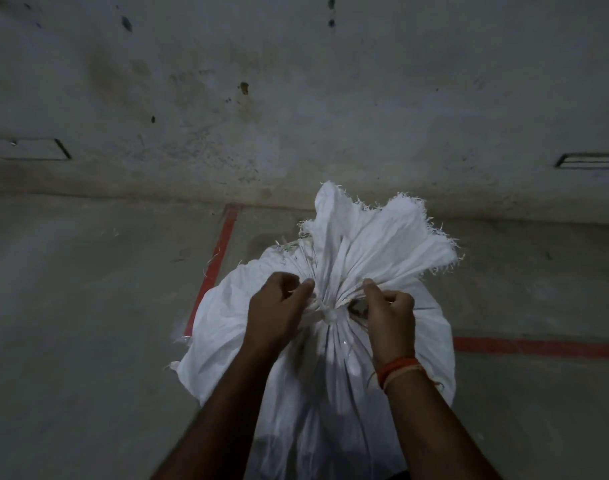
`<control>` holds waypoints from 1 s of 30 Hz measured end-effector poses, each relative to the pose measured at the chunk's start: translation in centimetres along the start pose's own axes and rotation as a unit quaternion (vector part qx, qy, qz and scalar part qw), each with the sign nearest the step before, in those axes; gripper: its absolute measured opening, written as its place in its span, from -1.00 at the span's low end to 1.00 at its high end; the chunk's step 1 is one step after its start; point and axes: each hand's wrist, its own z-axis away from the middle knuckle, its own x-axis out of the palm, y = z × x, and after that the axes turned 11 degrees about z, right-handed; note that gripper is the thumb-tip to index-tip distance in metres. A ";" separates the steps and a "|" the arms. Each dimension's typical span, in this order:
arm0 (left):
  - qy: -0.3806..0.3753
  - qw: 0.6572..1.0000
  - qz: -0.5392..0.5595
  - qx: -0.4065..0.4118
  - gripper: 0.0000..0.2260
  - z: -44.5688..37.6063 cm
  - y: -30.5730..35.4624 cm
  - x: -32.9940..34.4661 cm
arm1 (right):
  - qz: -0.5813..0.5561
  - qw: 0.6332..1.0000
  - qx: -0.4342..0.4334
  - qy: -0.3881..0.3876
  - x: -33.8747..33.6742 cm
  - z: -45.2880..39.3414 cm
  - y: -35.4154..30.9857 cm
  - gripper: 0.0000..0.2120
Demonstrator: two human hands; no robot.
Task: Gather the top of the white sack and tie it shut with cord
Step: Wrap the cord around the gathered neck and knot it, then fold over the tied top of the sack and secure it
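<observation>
A white woven plastic sack (317,393) stands upright on the grey concrete floor (88,341), close to the person and just in front of a stained concrete wall (296,81). Its top is gathered into a tight neck, and above that the frayed open edge (376,233) fans out toward the wall. A thin white cord (331,316) circles the neck and shows a small knot facing the camera.

The left hand (279,308) sits against the left side of the neck with its fingers (305,287) clenched, pinching what looks like one cord end beside the knot. The right hand (388,315) sits on the right side, fingers (372,285) likewise curled in a pinch at the pleated fabric; whether they grip cord or cloth cannot be told. An orange thread band (398,370) wraps the right wrist.

Red painted lines (214,261) run across the floor to the left of and behind the sack, and another stretch appears at the right.
</observation>
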 end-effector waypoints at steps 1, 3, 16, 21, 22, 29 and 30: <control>-0.008 1.000 -0.014 -0.004 -0.56 -0.7 0.2 0.1 | -0.032 0.999 0.027 -0.009 0.1 -0.3 -0.1 -0.40; -0.043 0.998 -0.039 -0.030 -0.41 -2.5 1.1 0.9 | -0.121 0.988 0.078 -0.050 0.6 -0.8 -0.4 -0.24; -0.141 0.981 0.136 -0.012 -0.41 -7.5 14.1 5.3 | -0.263 0.952 -0.059 -0.142 0.0 -3.4 -11.5 -0.34; -0.166 0.973 0.158 -0.023 -0.73 -5.1 17.4 3.8 | -0.246 0.948 -0.054 -0.193 -1.4 -0.8 -14.8 -0.28; -0.163 0.973 0.164 -0.023 -0.75 -4.4 17.6 3.4 | -0.240 0.948 -0.059 -0.199 -1.9 -0.3 -15.0 -0.37; -0.131 0.970 0.201 -0.033 -0.54 -0.9 18.6 1.1 | -0.191 0.954 -0.100 -0.207 -4.2 3.0 -17.8 -0.57; -0.129 0.970 0.205 -0.037 -0.53 -0.8 18.6 1.0 | -0.182 0.957 -0.102 -0.203 -4.2 3.3 -18.1 -0.57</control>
